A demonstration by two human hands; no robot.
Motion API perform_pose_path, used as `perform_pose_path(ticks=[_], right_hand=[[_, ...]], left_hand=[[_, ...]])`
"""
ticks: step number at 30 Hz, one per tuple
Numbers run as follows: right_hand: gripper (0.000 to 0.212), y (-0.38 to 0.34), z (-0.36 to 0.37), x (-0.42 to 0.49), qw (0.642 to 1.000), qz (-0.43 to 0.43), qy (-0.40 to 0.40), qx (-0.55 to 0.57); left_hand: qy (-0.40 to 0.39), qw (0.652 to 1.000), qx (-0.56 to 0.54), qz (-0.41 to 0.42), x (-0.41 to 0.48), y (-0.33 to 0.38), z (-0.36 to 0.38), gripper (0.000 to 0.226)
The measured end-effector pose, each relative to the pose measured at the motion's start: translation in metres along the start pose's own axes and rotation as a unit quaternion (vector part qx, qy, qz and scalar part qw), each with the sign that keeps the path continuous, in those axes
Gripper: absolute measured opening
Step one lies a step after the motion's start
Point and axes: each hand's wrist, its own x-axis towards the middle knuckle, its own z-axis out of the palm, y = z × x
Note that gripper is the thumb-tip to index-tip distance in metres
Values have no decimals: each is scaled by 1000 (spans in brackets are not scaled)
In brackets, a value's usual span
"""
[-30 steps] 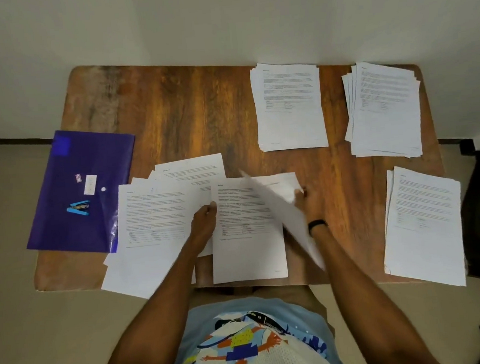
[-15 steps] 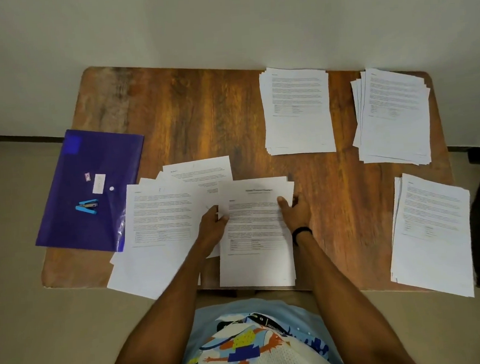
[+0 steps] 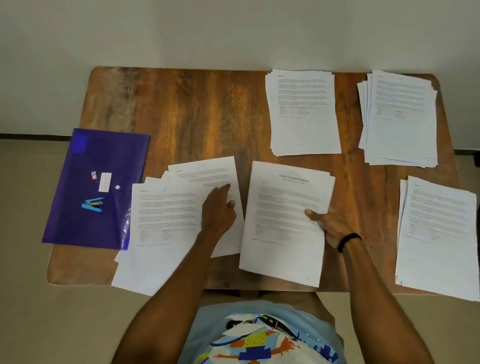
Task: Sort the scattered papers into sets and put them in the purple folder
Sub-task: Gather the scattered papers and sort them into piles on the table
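On the wooden table [image 3: 200, 113] the purple folder [image 3: 74, 222] lies closed and flat at the left edge, its outer side hanging past that edge, with a blue stapler [image 3: 92, 205] and a small white label [image 3: 104, 182] resting on its cover. Just beside its right side the scattered papers [image 3: 164, 215] fan out in a loose, overlapping heap that reaches over the front edge. The left hand [image 3: 218, 211] rests on this heap with fingers straight and held close together, pointing toward the far edge. At the middle of the front edge, the right hand [image 3: 329, 224], with a black wristband [image 3: 348, 241], pinches the right side of a tilted set of sheets [image 3: 281, 221], thumb on top; the other fingers are hidden underneath. Three sorted piles lie apart from it: a far stack [image 3: 302, 115] at the far edge, a corner stack [image 3: 399, 119] in the far right corner, and a near-right stack [image 3: 438, 233] overhanging the front right corner.
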Motion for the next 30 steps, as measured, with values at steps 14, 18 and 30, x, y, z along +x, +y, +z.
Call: perform_pose_path(ticks=[14, 18, 30], right_hand=[[50, 2, -110, -79, 974, 35, 83, 206], [54, 4, -127, -88, 970, 35, 101, 218], [43, 3, -154, -82, 944, 39, 109, 310]], left_hand=[[-154, 947, 239, 151, -30, 95, 115, 75], [-233, 930, 226, 172, -43, 126, 136, 85], [-53, 984, 82, -148, -25, 50, 86, 108]])
